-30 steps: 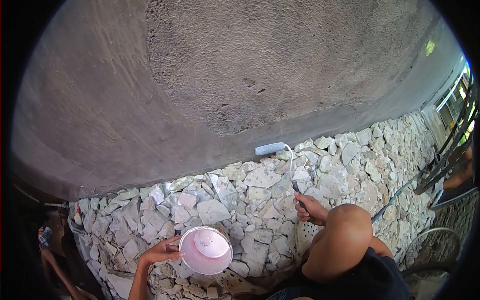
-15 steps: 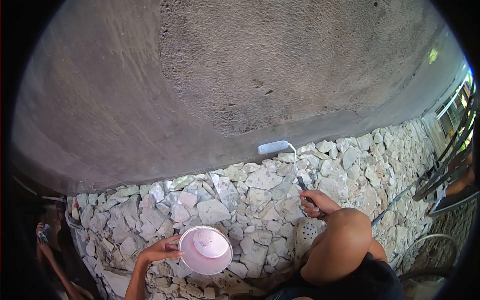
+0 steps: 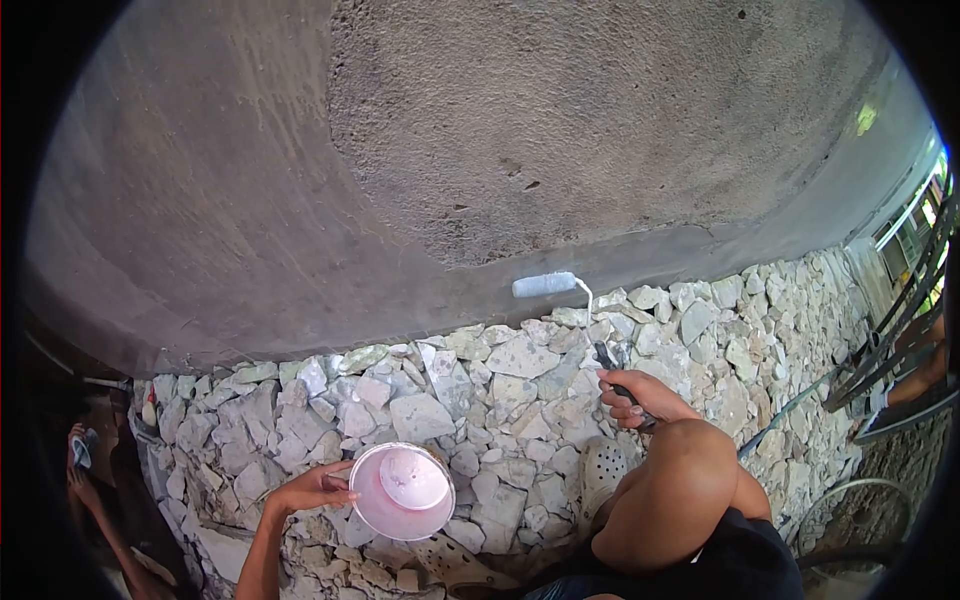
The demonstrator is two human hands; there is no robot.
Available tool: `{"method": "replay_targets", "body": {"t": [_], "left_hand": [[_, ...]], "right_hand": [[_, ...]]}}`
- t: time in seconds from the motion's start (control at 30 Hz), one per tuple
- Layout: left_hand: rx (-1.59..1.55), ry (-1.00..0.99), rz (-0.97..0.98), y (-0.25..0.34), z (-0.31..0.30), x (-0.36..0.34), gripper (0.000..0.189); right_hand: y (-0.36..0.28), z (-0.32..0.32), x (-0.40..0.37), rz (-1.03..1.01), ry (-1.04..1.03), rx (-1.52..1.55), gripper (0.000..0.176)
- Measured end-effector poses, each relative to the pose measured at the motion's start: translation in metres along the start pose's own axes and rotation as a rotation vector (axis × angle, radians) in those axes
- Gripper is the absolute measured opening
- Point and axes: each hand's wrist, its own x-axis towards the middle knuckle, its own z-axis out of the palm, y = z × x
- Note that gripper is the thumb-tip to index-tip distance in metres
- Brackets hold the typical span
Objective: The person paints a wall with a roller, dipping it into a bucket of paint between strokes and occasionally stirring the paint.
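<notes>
- Right hand [image 3: 635, 392] is clenching the paint roller [image 3: 545, 285], its sleeve resting on the wall [image 3: 500, 130] base
- Left hand [image 3: 315, 488] is pinching the rim of the pink bucket [image 3: 400, 492], near left
- Darker lower band is seemingly coated; the rough upper patch is showing bare

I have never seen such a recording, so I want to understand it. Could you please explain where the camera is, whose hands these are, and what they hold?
There is no machine here: a person works with bare hands. The one picture comes from a camera worn on the person's head, looking down, so the edges look round and dark. The right hand grips the handle of a paint roller, whose sleeve lies against the foot of a grey wall. The left hand holds a pink bucket by its rim. The ground is covered with pale broken stones. The bare knee at the lower right is the person's own.
</notes>
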Motion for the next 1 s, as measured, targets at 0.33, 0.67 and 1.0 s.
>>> {"method": "replay_targets", "body": {"t": [0.33, 0.67, 1.0], "left_hand": [[0.047, 0.034, 0.008, -0.001, 0.003, -0.005, 0.086], [0.059, 0.034, 0.016, 0.002, 0.006, -0.009, 0.082], [0.068, 0.038, -0.016, 0.002, 0.009, -0.009, 0.080]], "right_hand": [[0.015, -0.001, 0.020, 0.013, 0.036, 0.021, 0.023], [0.044, -0.015, 0.062, 0.035, 0.054, -0.019, 0.021], [0.004, 0.010, 0.017, 0.039, -0.079, 0.089, 0.022]]}}
